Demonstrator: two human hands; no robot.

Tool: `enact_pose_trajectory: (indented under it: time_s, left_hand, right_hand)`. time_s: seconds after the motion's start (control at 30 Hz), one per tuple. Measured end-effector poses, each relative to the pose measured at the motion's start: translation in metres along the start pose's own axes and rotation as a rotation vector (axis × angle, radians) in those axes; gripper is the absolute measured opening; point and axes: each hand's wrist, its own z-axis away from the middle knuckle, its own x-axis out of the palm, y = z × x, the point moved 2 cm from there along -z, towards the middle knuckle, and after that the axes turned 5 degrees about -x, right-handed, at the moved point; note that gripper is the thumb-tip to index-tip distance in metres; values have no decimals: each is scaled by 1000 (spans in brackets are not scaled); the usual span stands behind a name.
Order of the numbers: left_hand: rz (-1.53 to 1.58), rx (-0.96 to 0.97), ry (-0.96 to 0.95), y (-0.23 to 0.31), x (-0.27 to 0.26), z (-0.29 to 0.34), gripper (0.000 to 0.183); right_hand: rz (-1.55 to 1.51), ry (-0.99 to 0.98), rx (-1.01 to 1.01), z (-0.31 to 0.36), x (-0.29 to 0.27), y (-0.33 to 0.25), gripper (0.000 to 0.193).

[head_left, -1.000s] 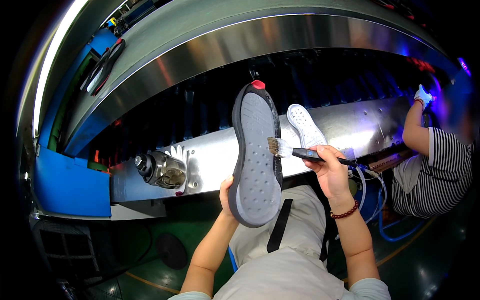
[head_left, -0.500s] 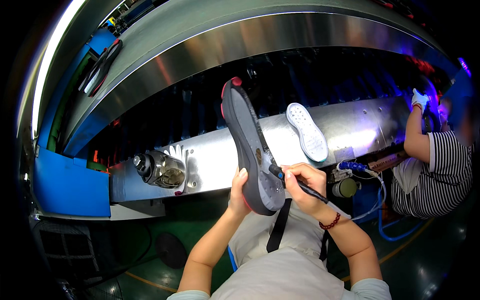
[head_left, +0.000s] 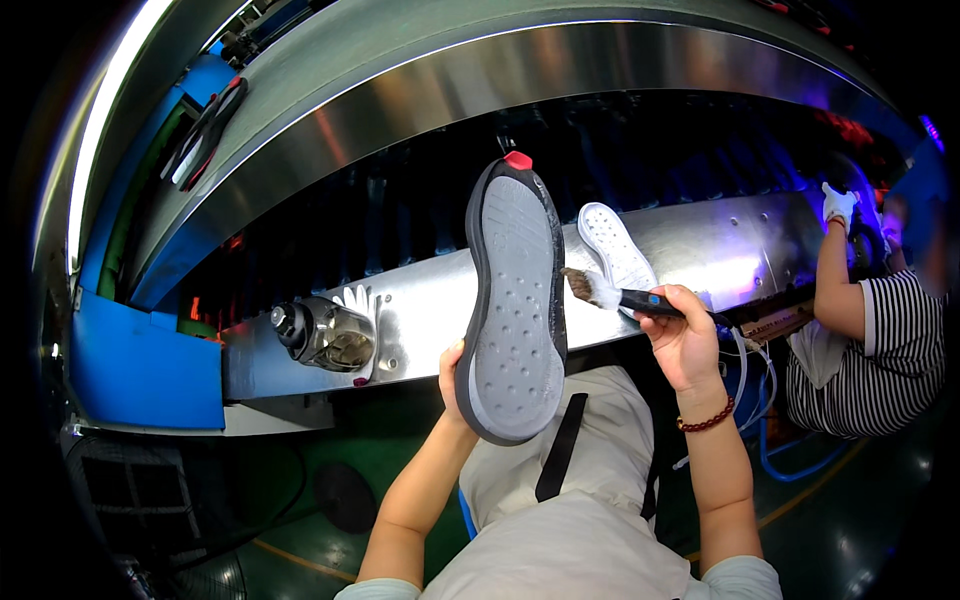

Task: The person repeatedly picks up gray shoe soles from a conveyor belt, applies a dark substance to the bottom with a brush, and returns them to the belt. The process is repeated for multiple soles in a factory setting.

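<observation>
The sole (head_left: pixel 517 310) has turned face-up above the bench (head_left: pixel 420 335), its lower left edge gripped by the left hand (head_left: pixel 453 385), most fingers hidden. The right hand (head_left: pixel 684 338) pinches the brush (head_left: pixel 612 295), shifted to the sole's right edge, seemingly between strokes.

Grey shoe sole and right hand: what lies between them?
In the head view, the brush, held by the right hand, spans the stretch, its bristles toward the grey shoe sole. Whether they touch its edge is unclear.
</observation>
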Motion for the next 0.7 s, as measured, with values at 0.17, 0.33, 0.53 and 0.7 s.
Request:
enact_pose_trajectory:
  time_s: [0.17,0.33,0.53,0.7]
  left_hand:
    - [248,-162,-31,0,6,-1,62]
    - [124,-278,103,-1,-18,13,60]
    - [-21,-10,-293,77,36,43,56]
    - [-71,131,-914,182,119,-48,70]
  right_hand:
    - [-130,76,-25,-6,-26,-3,14]
    - [-177,231,-117,-4,-57,-13,14]
    - [-174,327,-165,3,-78,-14,13]
    - [-182,316,-134,-1,-82,-8,12]
